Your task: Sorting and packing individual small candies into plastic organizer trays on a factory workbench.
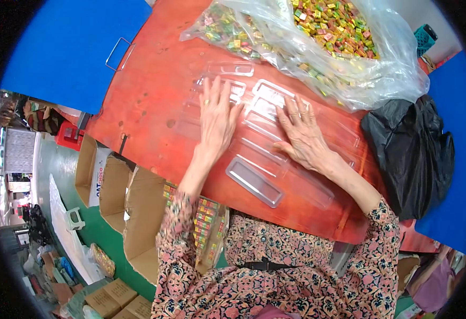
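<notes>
— Multicoloured rows of packed sweets, low and left of centre, below the table edge: already done?
— Probably; neatly lined up beside an open cardboard carton, or partly inside it, hard to tell.
— And on the red table?
— Just below the frame's centre, a clear plastic tray, with no sweets visible in it. Farther up, around the middle, more clear trays, close together, seemingly just as bare.
— Fingers?
— On the right hand, right of centre: loosely spread, thumb apart, grasping nothing. On the left hand, left of centre: stretched out, likewise unladen. Both over the trays; pressing or hovering, impossible to tell.
— Progress, then?
— Laying-out apparently well along; no filling yet, judging by the loose sweets heaped in a clear plastic bag, upper right.
</notes>
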The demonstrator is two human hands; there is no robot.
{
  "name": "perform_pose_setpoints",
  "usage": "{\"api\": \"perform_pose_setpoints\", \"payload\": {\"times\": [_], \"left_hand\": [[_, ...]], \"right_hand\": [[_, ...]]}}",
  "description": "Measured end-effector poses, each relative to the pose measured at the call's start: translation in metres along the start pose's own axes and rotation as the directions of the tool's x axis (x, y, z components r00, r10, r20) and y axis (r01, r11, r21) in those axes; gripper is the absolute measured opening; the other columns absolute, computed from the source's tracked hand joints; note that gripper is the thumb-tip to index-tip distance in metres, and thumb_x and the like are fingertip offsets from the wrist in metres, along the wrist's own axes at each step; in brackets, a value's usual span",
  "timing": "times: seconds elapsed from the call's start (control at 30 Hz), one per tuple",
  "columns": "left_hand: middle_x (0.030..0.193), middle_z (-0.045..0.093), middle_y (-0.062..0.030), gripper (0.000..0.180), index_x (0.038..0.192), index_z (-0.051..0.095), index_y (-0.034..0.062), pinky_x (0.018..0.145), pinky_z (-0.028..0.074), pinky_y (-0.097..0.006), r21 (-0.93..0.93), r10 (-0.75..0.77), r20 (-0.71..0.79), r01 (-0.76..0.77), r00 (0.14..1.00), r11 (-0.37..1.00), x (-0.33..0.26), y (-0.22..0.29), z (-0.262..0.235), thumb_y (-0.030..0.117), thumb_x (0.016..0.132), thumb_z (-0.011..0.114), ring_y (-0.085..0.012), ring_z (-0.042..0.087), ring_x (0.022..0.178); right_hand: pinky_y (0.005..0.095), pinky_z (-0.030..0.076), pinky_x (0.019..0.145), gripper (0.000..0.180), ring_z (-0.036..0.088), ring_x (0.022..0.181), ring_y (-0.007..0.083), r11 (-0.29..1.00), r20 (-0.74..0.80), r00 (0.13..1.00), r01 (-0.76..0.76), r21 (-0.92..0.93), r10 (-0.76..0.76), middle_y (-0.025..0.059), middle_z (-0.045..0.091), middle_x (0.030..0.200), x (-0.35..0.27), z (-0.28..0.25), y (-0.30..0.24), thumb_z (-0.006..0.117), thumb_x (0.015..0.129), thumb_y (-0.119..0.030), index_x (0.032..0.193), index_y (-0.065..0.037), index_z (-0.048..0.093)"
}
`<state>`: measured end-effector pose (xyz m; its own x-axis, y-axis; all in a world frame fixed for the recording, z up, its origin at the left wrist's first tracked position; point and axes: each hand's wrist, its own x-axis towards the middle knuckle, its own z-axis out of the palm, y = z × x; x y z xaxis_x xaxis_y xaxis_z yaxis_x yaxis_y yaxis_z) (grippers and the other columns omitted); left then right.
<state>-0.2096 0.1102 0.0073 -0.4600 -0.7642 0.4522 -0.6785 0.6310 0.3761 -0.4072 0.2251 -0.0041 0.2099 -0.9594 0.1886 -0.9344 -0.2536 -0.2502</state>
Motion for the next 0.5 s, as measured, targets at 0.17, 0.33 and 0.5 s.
{"api": "perform_pose_setpoints", "payload": {"times": [0.17, 0.33, 0.5], "left_hand": [[0.139, 0.028, -0.0187, 0.056, 0.129, 0.038, 0.0001, 0.101, 0.020, -0.058, 0.070, 0.114, 0.170, -0.127, 0.979, 0.989, 0.041, -0.034, 0.046, 0.035, 0.086, 0.051, -0.0377, 0.018, 0.132], [0.139, 0.029, -0.0159, 0.055, 0.130, 0.036, 0.0011, 0.103, 0.017, -0.056, 0.043, 0.096, 0.271, -0.111, 0.958, 0.993, 0.049, -0.045, 0.053, 0.035, 0.088, 0.047, -0.0344, 0.017, 0.133], [0.136, 0.033, -0.0172, 0.055, 0.128, 0.038, 0.0004, 0.103, 0.018, -0.056, 0.001, 0.133, 0.280, -0.139, 0.951, 0.990, 0.049, -0.061, 0.043, 0.037, 0.088, 0.046, -0.0341, 0.021, 0.132]], "right_hand": [[0.0604, 0.017, 0.100, 0.079, 0.015, 0.130, 0.0446, 1.000, 0.017, 1.000, 0.006, -0.018, -0.006, 0.0248, 0.016, 0.141, 0.017, 0.020, -0.004, 0.051, 0.079, -0.053, 0.135, -0.002, 0.028], [0.0602, 0.017, 0.100, 0.079, 0.016, 0.130, 0.0443, 1.000, 0.022, 1.000, 0.008, -0.021, -0.008, 0.0241, 0.017, 0.141, 0.025, 0.023, -0.003, 0.051, 0.079, -0.053, 0.134, -0.002, 0.029], [0.0596, 0.016, 0.101, 0.076, 0.018, 0.129, 0.0427, 0.999, -0.028, 0.999, 0.039, -0.036, -0.040, 0.0236, 0.019, 0.140, 0.037, 0.027, -0.003, 0.050, 0.080, -0.052, 0.133, -0.001, 0.031]]}}
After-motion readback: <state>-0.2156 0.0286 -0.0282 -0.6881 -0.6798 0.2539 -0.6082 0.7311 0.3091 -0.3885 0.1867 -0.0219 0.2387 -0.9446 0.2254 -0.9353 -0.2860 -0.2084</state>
